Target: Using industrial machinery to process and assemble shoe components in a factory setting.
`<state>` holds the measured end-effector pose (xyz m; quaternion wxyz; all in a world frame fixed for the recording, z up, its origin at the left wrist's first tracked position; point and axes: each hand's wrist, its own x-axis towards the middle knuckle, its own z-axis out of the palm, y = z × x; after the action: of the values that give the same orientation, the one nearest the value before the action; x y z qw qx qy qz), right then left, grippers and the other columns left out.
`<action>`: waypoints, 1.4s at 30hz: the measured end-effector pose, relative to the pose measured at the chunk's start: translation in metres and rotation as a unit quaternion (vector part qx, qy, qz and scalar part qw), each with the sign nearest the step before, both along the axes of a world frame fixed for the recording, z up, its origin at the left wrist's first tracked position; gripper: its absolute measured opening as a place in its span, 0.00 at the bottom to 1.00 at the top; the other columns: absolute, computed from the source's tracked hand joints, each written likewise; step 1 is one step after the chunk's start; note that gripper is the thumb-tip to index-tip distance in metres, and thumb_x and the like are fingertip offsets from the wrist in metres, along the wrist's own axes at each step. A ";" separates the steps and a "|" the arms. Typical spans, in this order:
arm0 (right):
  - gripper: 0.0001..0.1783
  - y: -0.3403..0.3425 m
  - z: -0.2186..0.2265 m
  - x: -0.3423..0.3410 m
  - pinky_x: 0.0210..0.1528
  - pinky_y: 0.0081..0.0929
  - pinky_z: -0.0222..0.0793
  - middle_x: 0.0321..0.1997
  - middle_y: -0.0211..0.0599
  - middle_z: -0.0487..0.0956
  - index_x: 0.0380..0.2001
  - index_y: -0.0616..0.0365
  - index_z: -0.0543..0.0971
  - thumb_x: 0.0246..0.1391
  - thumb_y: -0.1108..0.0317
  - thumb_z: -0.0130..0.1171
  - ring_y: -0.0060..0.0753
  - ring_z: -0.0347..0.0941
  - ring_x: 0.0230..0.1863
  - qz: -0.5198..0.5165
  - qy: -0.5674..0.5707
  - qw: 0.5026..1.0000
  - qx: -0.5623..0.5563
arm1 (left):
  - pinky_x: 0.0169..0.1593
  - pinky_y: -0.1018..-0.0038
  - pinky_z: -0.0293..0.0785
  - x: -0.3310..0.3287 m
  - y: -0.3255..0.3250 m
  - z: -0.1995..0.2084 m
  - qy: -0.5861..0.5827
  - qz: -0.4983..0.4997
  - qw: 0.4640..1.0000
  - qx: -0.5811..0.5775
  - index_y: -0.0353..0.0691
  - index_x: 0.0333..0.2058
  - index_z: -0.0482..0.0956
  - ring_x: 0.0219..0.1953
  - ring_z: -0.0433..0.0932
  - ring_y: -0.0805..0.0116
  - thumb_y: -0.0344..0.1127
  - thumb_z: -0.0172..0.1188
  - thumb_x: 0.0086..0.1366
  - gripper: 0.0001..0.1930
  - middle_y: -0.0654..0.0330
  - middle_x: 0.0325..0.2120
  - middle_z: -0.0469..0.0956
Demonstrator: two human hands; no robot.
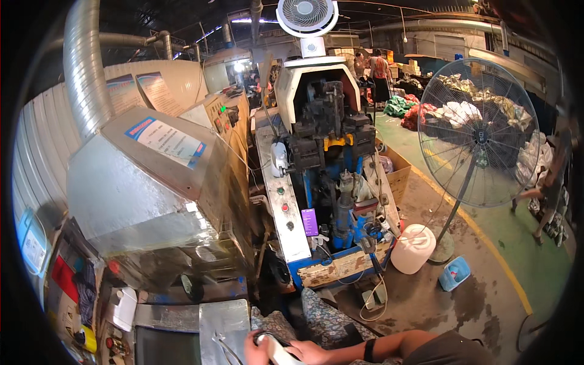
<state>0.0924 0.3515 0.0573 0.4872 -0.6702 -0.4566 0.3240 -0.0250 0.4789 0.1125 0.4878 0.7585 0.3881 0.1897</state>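
Observation:
At the lower edge, my left hand (257,349) and my right hand (308,351) both grip a white, shoe-like piece (281,353) with a dark rim. The left fingers curl over its dark end; the right hand closes on its other side. Its lower part is cut off by the picture's edge, so its exact kind is unclear. A dark band (369,350) circles my right forearm. Left of my hands, a pair of metal tongs (227,348) lies on a bare metal plate (224,316). My patterned trousers (325,313) show just beyond my hands.
Ahead stands a blue and white machine (340,261) with dark clamps and buttons. A metal hooded unit (140,188) is at the left. To the right are a white drum (413,248), a blue bin (454,274) and a large standing fan (477,134). People (381,70) stand farther back.

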 end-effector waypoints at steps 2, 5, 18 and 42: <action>0.19 0.010 -0.022 0.011 0.34 0.40 0.69 0.26 0.57 0.74 0.30 0.62 0.75 0.66 0.55 0.51 0.49 0.76 0.30 -0.011 -0.063 0.998 0.018 | 0.49 0.69 0.73 -0.009 0.019 -0.011 -0.007 0.020 0.992 -0.126 0.30 0.52 0.73 0.45 0.76 0.62 0.33 0.55 0.66 0.18 0.50 0.44 0.78; 0.24 0.026 -0.042 0.024 0.43 0.32 0.72 0.39 0.46 0.83 0.47 0.57 0.80 0.66 0.48 0.49 0.29 0.78 0.38 0.064 0.063 0.993 0.076 | 0.45 0.74 0.74 -0.025 0.031 -0.038 -0.136 0.043 0.961 -0.236 0.31 0.53 0.72 0.42 0.75 0.68 0.35 0.56 0.67 0.19 0.55 0.42 0.77; 0.16 0.026 0.004 -0.006 0.39 0.47 0.76 0.36 0.50 0.81 0.38 0.60 0.81 0.60 0.63 0.46 0.48 0.81 0.39 0.181 -0.252 0.925 -0.218 | 0.49 0.72 0.72 -0.022 0.016 -0.064 -0.152 0.062 0.944 -0.287 0.30 0.52 0.74 0.44 0.75 0.67 0.35 0.57 0.65 0.19 0.54 0.44 0.78; 0.36 0.024 -0.019 -0.052 0.64 0.40 0.59 0.64 0.67 0.62 0.68 0.68 0.48 0.64 0.63 0.47 0.60 0.62 0.65 0.037 0.137 0.989 0.040 | 0.52 0.60 0.71 -0.074 -0.022 -0.028 0.151 0.052 0.987 -0.034 0.26 0.50 0.72 0.47 0.76 0.41 0.47 0.43 0.73 0.25 0.35 0.41 0.77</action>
<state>0.0403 0.3758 0.0385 0.5591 -0.5822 -0.4222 0.4125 -0.0992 0.4567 0.0841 0.4387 0.7404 0.5022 0.0845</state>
